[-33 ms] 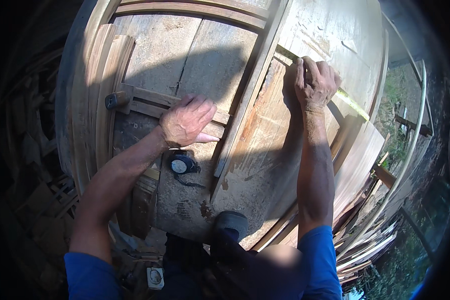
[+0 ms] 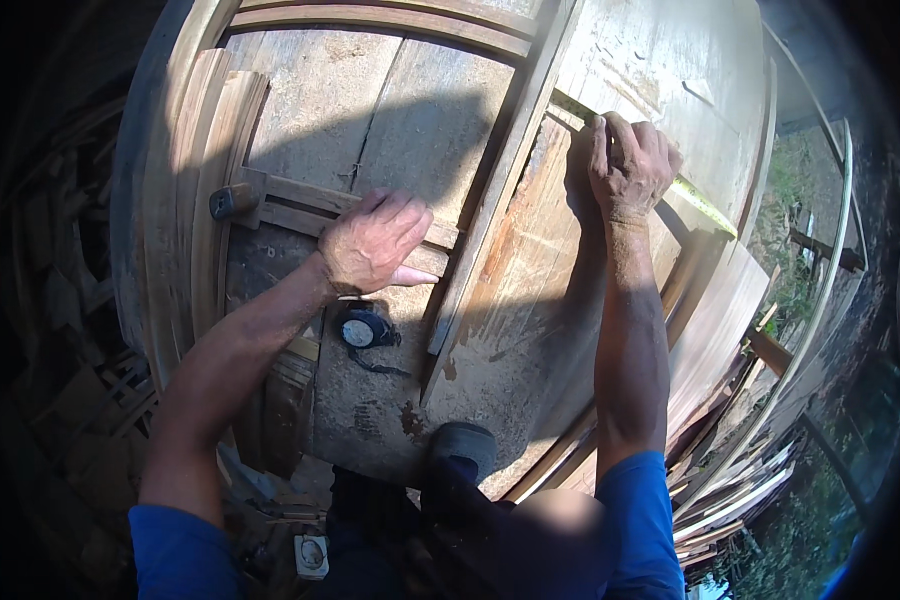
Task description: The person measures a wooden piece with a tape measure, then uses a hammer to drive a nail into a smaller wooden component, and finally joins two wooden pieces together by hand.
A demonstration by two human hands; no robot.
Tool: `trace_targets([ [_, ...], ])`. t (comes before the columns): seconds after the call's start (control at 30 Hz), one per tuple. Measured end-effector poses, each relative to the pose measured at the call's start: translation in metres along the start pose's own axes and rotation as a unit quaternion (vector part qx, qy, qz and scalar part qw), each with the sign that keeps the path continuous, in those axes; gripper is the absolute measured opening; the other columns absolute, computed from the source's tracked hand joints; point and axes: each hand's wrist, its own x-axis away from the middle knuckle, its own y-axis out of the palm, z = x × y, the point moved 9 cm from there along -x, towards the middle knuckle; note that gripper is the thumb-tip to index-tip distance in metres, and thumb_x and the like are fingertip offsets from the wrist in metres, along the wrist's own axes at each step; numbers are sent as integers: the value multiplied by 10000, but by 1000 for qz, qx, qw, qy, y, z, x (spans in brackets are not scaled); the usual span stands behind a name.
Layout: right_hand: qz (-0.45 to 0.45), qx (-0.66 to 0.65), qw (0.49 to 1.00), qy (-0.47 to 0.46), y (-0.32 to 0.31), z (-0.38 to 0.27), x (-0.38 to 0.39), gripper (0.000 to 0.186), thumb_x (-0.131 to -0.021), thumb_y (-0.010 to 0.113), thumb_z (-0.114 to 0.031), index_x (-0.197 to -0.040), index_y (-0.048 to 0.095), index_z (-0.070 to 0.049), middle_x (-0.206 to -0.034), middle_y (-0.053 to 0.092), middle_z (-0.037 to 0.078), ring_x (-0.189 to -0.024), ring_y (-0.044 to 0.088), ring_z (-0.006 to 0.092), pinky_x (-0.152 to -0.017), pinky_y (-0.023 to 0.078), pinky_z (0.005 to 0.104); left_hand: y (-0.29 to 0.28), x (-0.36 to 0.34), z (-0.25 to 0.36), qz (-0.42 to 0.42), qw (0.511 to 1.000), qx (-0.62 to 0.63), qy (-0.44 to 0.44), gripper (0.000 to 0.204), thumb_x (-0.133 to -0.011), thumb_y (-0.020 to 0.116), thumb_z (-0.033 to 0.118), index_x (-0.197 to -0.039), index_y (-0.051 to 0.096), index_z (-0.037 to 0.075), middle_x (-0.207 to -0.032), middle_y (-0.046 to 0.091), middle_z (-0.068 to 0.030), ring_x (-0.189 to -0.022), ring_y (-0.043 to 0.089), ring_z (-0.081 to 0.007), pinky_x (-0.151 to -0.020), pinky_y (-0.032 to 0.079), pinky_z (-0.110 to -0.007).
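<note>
My left hand (image 2: pixel 378 240) is curled over a pair of parallel wooden slats (image 2: pixel 305 194), its thumb stretched out toward a long wooden strip (image 2: pixel 505 170). A wooden block (image 2: pixel 235 202) sits at the slats' left end. Below that hand lies a round black tool with a pale disc (image 2: pixel 360 328), perhaps a tape measure case. On the right, my right hand (image 2: pixel 632 165) is closed with bent fingers at the edge of a board, on a yellow measuring tape (image 2: pixel 705 208) that emerges beyond its knuckles. The fingertips are partly hidden.
Sawdust covers the wide wooden boards (image 2: pixel 330 85). Upright timber pieces (image 2: pixel 200 150) line the left side. A grey rounded shape (image 2: pixel 462 447), apparently a shoe, rests at the near edge. Scrap wood lies around, with stacked strips (image 2: pixel 725 490) at lower right.
</note>
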Motion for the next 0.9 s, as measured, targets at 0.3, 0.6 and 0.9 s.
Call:
trace_targets([
  [0.3, -9, -2, 1000, -16, 2, 0, -3, 114, -852, 745, -308, -902, 751, -205, -751, 597, 2, -753, 604, 192, -795, 399, 353, 1, -3, 0, -9, 1000, -5, 2, 879, -799, 587, 691, -1296, 526, -31, -1226, 522, -164, -1188, 490, -332, -1057, 376, -478],
  [0.6, -18, -8, 1000, -13, 2, -3, -5, 109, -857, 743, -301, -908, 751, -205, -742, 580, 3, -748, 597, 187, -789, 394, 348, 2, 0, -4, 21, 1000, 18, -1, 897, -776, 600, 703, -1277, 539, -38, -1210, 530, -168, -1168, 504, -334, -1039, 398, -474],
  [0.9, -18, -9, 1000, -9, 1, -1, -2, 98, -873, 731, -306, -894, 748, -212, -724, 551, 5, -740, 586, 194, -787, 396, 356, -3, 1, -2, 46, 998, 34, 10, 926, -737, 635, 695, -1282, 529, -45, -1211, 524, -175, -1164, 504, -347, -1029, 403, -484],
])
